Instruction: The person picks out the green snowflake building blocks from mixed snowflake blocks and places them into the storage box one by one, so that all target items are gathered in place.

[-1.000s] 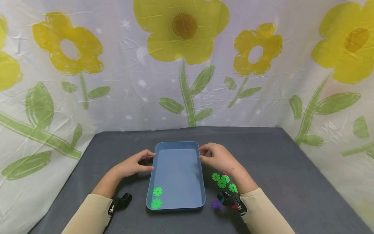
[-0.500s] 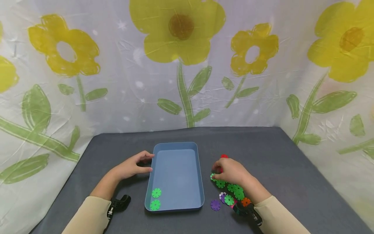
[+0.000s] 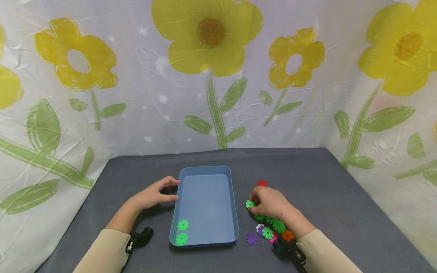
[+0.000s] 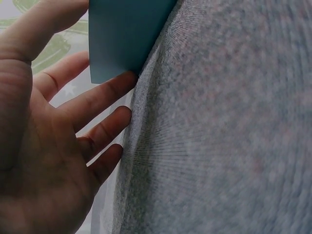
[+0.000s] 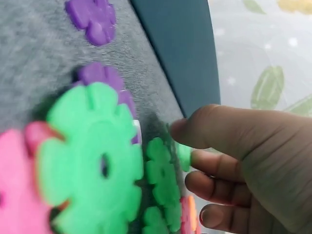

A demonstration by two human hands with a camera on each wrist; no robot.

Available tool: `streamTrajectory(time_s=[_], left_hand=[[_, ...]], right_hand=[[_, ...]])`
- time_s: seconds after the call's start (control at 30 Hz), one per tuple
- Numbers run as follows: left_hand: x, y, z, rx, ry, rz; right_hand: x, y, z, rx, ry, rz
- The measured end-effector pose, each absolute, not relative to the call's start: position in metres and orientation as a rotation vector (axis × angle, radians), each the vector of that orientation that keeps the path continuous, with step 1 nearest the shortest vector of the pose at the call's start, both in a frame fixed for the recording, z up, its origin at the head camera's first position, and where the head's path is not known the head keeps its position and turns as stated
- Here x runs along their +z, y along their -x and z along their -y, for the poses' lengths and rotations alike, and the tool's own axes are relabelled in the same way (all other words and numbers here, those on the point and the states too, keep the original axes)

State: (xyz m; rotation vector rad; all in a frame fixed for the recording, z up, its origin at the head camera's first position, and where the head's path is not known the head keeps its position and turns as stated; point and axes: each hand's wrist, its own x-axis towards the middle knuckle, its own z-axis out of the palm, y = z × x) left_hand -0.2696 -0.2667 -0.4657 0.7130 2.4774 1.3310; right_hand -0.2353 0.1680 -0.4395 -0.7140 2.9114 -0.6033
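Observation:
A blue tray (image 3: pixel 205 168) lies in the middle of the grey table, with two green notched discs (image 3: pixel 182 231) in its near left corner. My left hand (image 3: pixel 173 189) rests against the tray's left wall (image 4: pixel 122 39) with straight fingers and holds nothing. To the right of the tray, my right hand (image 3: pixel 253 203) pinches a green disc (image 3: pixel 250 204) between thumb and fingers at the far end of a pile of discs (image 3: pixel 271 225). In the right wrist view the pinched green disc (image 5: pixel 183 155) sits just beyond a large green disc (image 5: pixel 92 161).
The pile holds green, purple (image 3: pixel 251 239), pink and orange (image 3: pixel 288 235) discs, with a red one (image 3: pixel 261 183) farther back. A flower-print sheet hangs around the table. Bare grey cloth stretches to the right and behind the tray.
My right hand left the tray's right rim, came back to the disc pile and took hold of a green disc. The left hand stayed at the tray's left wall.

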Motion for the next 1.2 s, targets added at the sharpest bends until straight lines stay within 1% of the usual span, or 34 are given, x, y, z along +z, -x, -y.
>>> streamTrajectory(time_s=[0.13, 0.37, 0.73, 1.2], left_hand=[[-0.465, 0.269, 0.267, 1.329, -0.718, -2.482], [-0.467, 0.271, 0.266, 1.336, -0.707, -2.479], [-0.468, 0.271, 0.267, 1.351, -0.699, -2.471], [-0.466, 0.27, 0.268, 1.343, -0.677, -2.465]], right_hand=[[-0.433, 0.238, -0.165, -0.671, 0.668, -2.944], [-0.411, 0.239, -0.153, -0.841, 0.652, -2.99], [-0.386, 0.242, -0.117, -0.818, 0.834, -3.06], [-0.381, 0.248, -0.069, -0.763, 1.045, -2.959]])
